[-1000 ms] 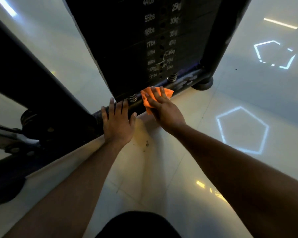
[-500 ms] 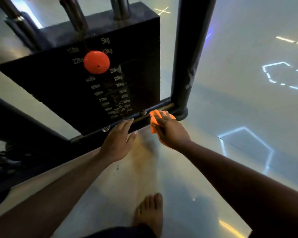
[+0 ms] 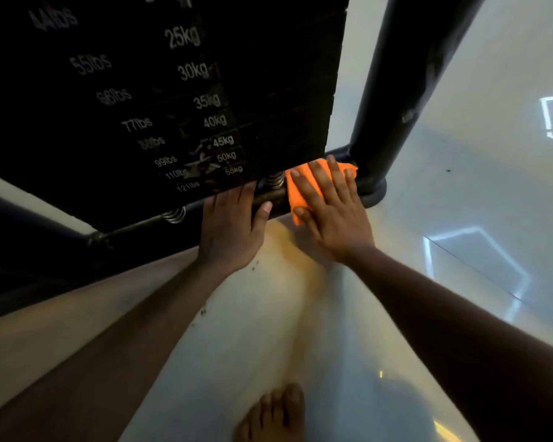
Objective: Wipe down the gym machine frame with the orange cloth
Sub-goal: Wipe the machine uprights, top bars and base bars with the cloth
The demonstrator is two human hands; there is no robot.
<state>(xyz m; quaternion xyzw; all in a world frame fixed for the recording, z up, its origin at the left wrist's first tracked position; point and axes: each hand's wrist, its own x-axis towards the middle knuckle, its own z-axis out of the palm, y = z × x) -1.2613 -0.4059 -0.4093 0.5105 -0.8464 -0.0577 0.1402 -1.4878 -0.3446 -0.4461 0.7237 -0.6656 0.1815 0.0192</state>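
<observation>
1. Left hand (image 3: 229, 232) lay flat, fingers straight, resting on the low frame bar (image 3: 134, 229) under the weight stack (image 3: 173, 90); it held nothing.
2. Right hand (image 3: 329, 215) was spread wide, fingers straight, pressing the orange cloth (image 3: 296, 193) onto the bar.
3. Cloth sat beneath the right fingers, just beside the dark upright post (image 3: 393, 90).
4. Glossy pale floor (image 3: 460, 202) showed light reflections; a bare foot (image 3: 272, 416) stood below.

Two hands (image 3: 281, 215), one cloth (image 3: 296, 189), two springs (image 3: 275, 179)
</observation>
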